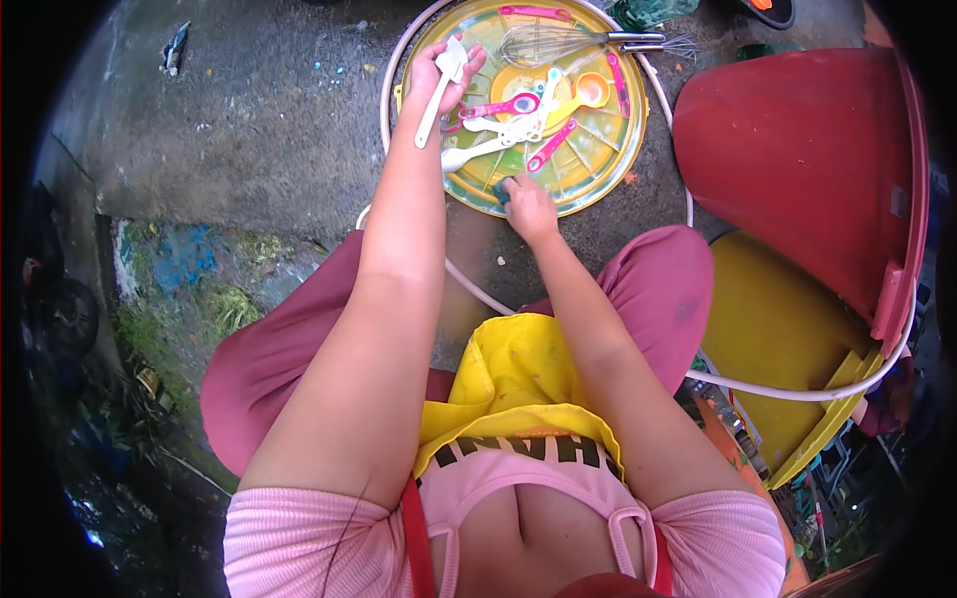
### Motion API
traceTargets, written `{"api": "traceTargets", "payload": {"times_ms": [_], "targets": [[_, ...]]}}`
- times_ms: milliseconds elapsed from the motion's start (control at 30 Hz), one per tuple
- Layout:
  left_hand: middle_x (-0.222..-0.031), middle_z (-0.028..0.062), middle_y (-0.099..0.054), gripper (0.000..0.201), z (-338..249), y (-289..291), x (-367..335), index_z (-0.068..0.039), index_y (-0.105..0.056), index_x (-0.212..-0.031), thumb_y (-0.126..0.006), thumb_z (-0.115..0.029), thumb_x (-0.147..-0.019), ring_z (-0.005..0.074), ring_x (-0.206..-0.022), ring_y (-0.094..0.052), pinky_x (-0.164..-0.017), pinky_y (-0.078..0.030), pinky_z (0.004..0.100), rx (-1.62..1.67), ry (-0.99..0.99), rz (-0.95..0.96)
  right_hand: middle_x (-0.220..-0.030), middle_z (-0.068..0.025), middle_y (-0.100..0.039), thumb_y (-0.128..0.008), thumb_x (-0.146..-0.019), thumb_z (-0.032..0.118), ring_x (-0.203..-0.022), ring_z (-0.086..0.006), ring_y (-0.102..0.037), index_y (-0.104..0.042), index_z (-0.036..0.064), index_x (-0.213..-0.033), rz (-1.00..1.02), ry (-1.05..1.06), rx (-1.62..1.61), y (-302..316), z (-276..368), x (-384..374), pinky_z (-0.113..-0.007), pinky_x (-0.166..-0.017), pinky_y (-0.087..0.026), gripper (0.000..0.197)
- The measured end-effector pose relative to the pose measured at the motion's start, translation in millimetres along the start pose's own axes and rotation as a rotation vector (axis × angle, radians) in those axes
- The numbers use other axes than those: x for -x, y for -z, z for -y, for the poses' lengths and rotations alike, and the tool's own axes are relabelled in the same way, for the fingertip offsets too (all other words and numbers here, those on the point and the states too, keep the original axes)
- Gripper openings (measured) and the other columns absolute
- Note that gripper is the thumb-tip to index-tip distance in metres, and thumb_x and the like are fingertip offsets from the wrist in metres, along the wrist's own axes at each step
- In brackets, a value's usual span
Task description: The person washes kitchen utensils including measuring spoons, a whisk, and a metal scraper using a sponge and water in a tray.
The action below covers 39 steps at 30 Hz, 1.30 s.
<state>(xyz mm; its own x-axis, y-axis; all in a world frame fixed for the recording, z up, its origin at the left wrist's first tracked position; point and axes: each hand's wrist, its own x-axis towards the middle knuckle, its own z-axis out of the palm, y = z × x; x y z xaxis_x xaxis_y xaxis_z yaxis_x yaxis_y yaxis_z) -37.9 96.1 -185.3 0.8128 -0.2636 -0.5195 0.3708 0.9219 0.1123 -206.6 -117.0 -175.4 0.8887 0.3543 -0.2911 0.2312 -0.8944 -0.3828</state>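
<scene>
My left hand, palm turned up at the far left of the round yellow lid, holds a white spatula; its handle lies back across my wrist. At the lid's near edge, my right hand is closed on a small dark green scrubbing pad. Spread over the lid are pink measuring spoons, white spoons and a yellow spoon. Toward the far side of the lid rests a wire whisk; a smaller whisk head sticks out past the rim.
A large red tub lies tipped at the right, with a yellow container beneath it. A pale hose curves around the lid and runs to the tubs. Rough concrete spreads left, with a mossy patch nearer me.
</scene>
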Motion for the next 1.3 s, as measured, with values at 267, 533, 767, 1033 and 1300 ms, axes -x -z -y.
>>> {"api": "traceTargets", "payload": {"times_ms": [267,533,767,1033,1300], "targets": [[-0.131,0.0261,-0.032,0.036,14.6,-20.4,6.9,-0.014,-0.036,-0.127,-0.035,-0.02,-0.092,0.0471,-0.117,-0.039,-0.086,-0.05,0.0481,0.101,-0.02,0.223,-0.087,-0.0122,-0.055,-0.066,-0.07,0.012,-0.081,-0.031,-0.057,-0.058,0.0052,-0.082,-0.124,-0.008,-0.181,-18.0,5.5,-3.1,-0.04,-0.073,-0.048,0.016],[-0.116,0.0224,-0.041,0.04,38.0,-20.2,2.5,-0.014,-0.036,-0.129,-0.039,-0.011,-0.089,0.0421,-0.113,-0.045,-0.091,-0.047,0.0458,0.075,-0.027,0.228,-0.074,-0.01,-0.055,-0.059,-0.068,0.009,-0.064,-0.0173,-0.053,-0.057,0.0014,-0.072,-0.447,-0.249,-1.297,41.0,13.9,-64.7,-0.031,-0.061,-0.042,0.009],[-0.127,0.0168,-0.038,0.045,82.8,-35.3,-3.6,-0.01,-0.029,-0.134,-0.038,-0.012,-0.09,0.0421,-0.118,-0.04,-0.098,-0.04,0.0494,-0.045,-0.117,0.082,-0.072,-0.013,-0.055,-0.066,-0.074,0.021,-0.065,-0.0329,-0.054,-0.057,0.0019,-0.07,-0.514,-0.027,-0.608,86.8,69.4,-98.7,-0.039,-0.06,-0.043,0.021],[-0.129,0.0148,-0.041,0.041,78.8,-19.9,-1.8,-0.011,-0.03,-0.133,-0.037,-0.019,-0.093,0.041,-0.11,-0.046,-0.094,-0.043,0.0479,-0.009,-0.113,0.105,-0.07,-0.0133,-0.062,-0.059,-0.08,0.027,-0.063,-0.0307,-0.06,-0.064,0.0055,-0.071,-0.453,0.138,-0.572,93.2,88.8,-67.2,-0.037,-0.058,-0.046,0.024],[-0.117,0.0084,-0.054,0.038,117.6,-69.0,2.7,-0.01,-0.047,-0.12,-0.025,-0.031,-0.097,0.0217,-0.109,-0.051,-0.094,-0.041,0.0373,0.01,0.076,0.267,-0.109,-0.0193,-0.053,-0.049,-0.086,0.02,-0.097,-0.0358,-0.051,-0.057,0.0019,-0.102,-0.605,-0.265,-0.292,110.2,-12.7,-144.6,-0.043,-0.08,-0.041,0.026]]}}
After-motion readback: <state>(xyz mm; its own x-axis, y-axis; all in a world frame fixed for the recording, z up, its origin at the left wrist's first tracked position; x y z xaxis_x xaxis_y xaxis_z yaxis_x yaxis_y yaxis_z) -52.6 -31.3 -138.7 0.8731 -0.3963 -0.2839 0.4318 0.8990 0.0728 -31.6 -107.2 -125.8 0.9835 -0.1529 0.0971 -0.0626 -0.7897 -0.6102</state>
